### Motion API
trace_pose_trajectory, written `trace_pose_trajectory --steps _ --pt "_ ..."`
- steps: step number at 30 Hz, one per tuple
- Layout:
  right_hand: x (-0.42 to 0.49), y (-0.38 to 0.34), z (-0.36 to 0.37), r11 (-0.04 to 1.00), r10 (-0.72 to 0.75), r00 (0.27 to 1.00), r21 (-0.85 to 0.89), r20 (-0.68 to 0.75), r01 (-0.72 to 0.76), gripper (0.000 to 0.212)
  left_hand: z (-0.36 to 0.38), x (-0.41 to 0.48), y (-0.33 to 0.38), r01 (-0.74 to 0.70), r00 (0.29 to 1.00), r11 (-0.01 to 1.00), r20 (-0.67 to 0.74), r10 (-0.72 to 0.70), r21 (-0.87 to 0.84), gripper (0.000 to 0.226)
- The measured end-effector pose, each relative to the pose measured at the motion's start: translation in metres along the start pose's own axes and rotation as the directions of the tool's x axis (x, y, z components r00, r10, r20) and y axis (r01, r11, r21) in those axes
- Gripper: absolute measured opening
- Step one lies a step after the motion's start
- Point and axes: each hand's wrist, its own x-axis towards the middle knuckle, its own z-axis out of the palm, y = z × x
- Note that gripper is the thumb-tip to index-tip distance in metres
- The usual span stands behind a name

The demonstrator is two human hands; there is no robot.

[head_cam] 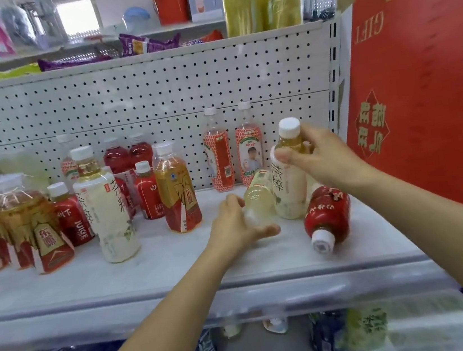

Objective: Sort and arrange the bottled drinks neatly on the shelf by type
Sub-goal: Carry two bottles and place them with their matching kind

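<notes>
On the white shelf [154, 271], my right hand [320, 154] grips the neck of an upright cream-labelled tea bottle [289, 185] with a white cap. My left hand [235, 227] curls around a pale yellow bottle [257, 192] that leans against the tea bottle. A red juice bottle [328, 215] lies on its side at the right, cap toward me. Two tall orange-and-white bottles [219, 159] stand at the back. Further left stand a gold-and-red bottle [176, 191], another cream tea bottle [105, 209], small red juice bottles [147, 192] and a group of gold-and-red bottles [25, 226].
A perforated white back panel [155, 97] closes the shelf behind. A large red gift box [423, 76] stands at the right end. Snack packs [148, 43] lie on the shelf above. Dark and green bottles [328, 336] sit on the shelf below.
</notes>
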Motion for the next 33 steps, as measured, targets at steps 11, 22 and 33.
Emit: trace_pose_trajectory --steps 11,22,33 --pt "0.039 0.008 0.004 0.990 0.134 0.991 0.051 -0.009 -0.133 0.028 -0.063 0.005 0.021 -0.143 0.903 0.984 -0.394 0.174 0.107 0.039" --pt "0.078 0.002 0.028 0.980 0.186 0.982 0.060 0.029 -0.188 0.024 -0.127 0.071 0.066 -0.227 0.960 0.783 0.001 0.279 0.579 0.044" --pt "0.047 0.018 0.013 0.952 0.305 0.951 -0.013 0.043 -0.305 0.058 -0.106 0.118 0.047 -0.216 0.953 0.699 -0.008 0.302 0.682 0.042"
